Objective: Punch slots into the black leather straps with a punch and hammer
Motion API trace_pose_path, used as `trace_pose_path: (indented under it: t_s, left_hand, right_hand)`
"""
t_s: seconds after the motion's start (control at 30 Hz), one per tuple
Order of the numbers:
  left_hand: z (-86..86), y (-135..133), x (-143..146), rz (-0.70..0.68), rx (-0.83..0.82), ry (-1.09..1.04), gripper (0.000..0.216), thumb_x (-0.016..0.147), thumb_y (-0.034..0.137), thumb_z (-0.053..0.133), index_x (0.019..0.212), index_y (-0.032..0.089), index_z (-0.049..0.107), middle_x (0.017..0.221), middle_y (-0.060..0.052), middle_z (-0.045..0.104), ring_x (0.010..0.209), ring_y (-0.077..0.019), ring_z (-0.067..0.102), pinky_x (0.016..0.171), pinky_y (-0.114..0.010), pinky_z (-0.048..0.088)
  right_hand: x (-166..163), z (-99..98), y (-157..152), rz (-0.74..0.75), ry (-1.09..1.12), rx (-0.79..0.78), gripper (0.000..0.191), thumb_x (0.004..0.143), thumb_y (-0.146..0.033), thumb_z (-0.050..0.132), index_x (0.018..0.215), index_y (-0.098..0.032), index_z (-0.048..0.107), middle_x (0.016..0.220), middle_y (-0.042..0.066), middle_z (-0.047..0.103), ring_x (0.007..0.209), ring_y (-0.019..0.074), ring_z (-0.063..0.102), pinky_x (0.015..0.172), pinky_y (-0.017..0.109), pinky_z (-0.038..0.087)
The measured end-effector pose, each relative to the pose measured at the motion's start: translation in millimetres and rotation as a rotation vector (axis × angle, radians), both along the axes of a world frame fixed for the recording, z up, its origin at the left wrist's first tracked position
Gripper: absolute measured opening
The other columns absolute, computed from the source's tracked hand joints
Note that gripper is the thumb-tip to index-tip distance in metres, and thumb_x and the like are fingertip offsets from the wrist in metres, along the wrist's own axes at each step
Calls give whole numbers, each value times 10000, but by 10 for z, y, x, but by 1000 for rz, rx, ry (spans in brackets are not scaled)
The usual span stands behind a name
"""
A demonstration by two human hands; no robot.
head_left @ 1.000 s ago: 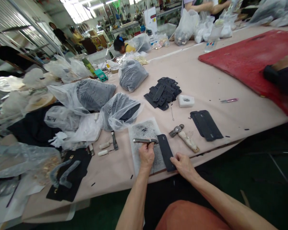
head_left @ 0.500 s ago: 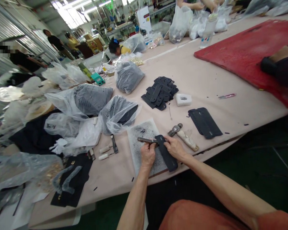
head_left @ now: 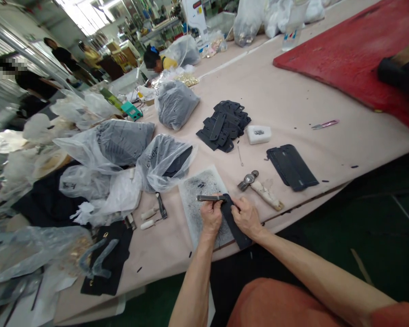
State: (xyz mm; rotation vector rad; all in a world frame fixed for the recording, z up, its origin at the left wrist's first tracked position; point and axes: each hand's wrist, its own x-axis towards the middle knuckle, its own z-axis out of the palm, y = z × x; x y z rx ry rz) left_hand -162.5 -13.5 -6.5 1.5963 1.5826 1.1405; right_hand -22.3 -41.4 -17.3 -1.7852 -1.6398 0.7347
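Note:
My left hand (head_left: 210, 217) is closed around a metal punch tool (head_left: 207, 198) that lies level over a scuffed white cutting board (head_left: 201, 188). Its tip meets the top end of a long black leather strip (head_left: 235, 227) lying on the board's right side. My right hand (head_left: 246, 216) pinches that strip near its top, close beside my left hand. A hammer (head_left: 261, 187) with a pale handle lies just right of my hands.
A heap of black strips (head_left: 225, 123), a small white box (head_left: 258, 134) and a flat stack of black pieces (head_left: 292, 166) lie beyond. Plastic bags of dark parts (head_left: 122, 141) crowd the left. A red mat (head_left: 344, 54) and another person's sleeve (head_left: 400, 70) are far right.
My right hand has slid from the strip's lower end up to its top, next to the left hand. The left hand and punch have stayed roughly in place.

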Motion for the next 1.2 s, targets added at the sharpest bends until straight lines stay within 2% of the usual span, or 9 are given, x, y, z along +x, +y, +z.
trace_pose_path:
  t_s: [0.33,0.6,0.93,1.07,1.2]
  left_hand:
    - [-30,-2,-12,-10,33,52,152,883,243,569,943,225,707,959,-41,757,922,-201,705,883,-362,565]
    - [-50,5,4,-26,81,156,154,896,229,561,959,221,702,970,-45,759,932,-198,708,882,-353,560]
    - [-67,13,92,-21,183,455,193,902,195,511,948,178,697,943,-91,751,928,-226,692,875,-371,528]
    - [-99,12,95,-7,213,470,189,901,192,515,954,170,695,936,-96,746,929,-226,692,864,-364,526]
    - [-124,14,89,-3,233,457,179,896,195,526,956,172,693,931,-93,742,922,-225,692,860,-361,527]
  right_hand:
    - [-45,-22,-23,-33,15,7,340,893,-249,476,1135,-200,710,852,50,574,715,157,531,645,265,387]
    - [-45,-6,-33,-23,7,5,352,902,-249,455,1153,-211,697,847,39,559,702,150,521,656,267,372]
    - [-25,90,-25,49,-64,-97,332,925,-255,437,1163,-211,665,908,61,576,729,167,545,666,277,390]
    - [146,254,10,170,-137,-135,304,921,-295,476,1167,-218,638,955,77,592,759,189,553,669,294,394]
    - [582,396,106,87,-258,45,310,913,-256,482,1175,-165,621,1069,125,596,959,246,552,821,330,407]
